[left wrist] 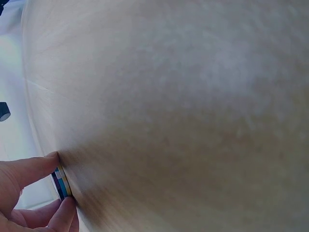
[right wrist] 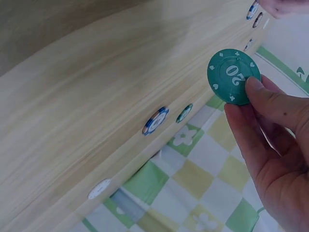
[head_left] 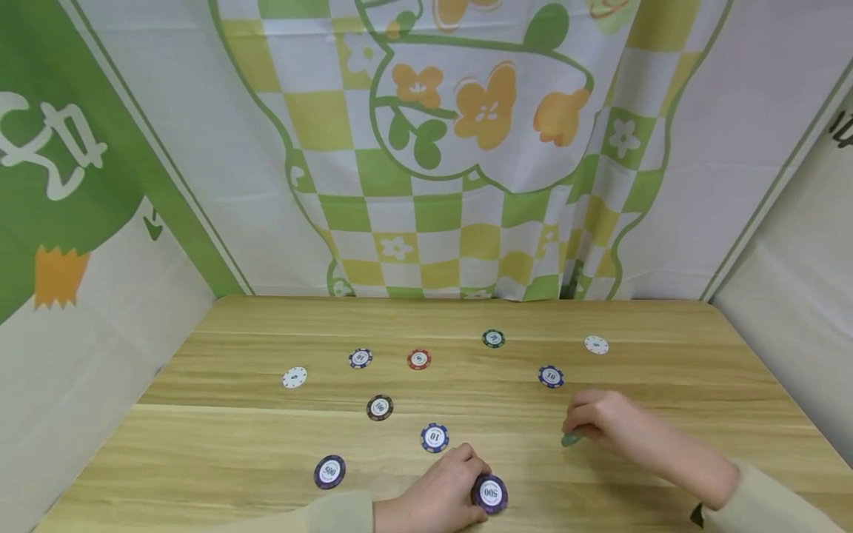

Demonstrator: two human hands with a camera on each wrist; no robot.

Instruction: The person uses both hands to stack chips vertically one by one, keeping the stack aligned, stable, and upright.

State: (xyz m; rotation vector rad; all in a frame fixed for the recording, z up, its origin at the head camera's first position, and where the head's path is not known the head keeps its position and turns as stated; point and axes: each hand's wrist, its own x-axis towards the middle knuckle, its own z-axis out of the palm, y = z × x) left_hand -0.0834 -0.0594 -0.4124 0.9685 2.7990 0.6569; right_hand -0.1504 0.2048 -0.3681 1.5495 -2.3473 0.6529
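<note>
A purple-topped stack of chips marked 500 (head_left: 489, 494) is pinched at its edge by the thumb and fingers of the left hand (head_left: 440, 490), low over the near part of the desk (head_left: 220, 459); several coloured layers are shown by the left wrist view, though they cannot be counted with certainty. A green chip marked 20 (right wrist: 233, 76) is gripped between the thumb and fingers of the right hand (head_left: 609, 426) and is held raised, well apart from the stack. From this layout, it may be judged that only a small part of the chips has been gathered into one pile and that one more is in hand, not yet laid on anything. Nine chips are left lying singly: a purple chip (head_left: 329, 471), a black chip (head_left: 380, 407), a red chip (head_left: 419, 360), a dark green chip (head_left: 494, 338), three blue chips, of which the nearest (head_left: 435, 437) lies just beyond the left hand, and two white chips, one toward the left (head_left: 295, 377) and one at the far right (head_left: 596, 345). None of these nine is touched by either hand. The sorting seems, then, to be in its early stages.
</note>
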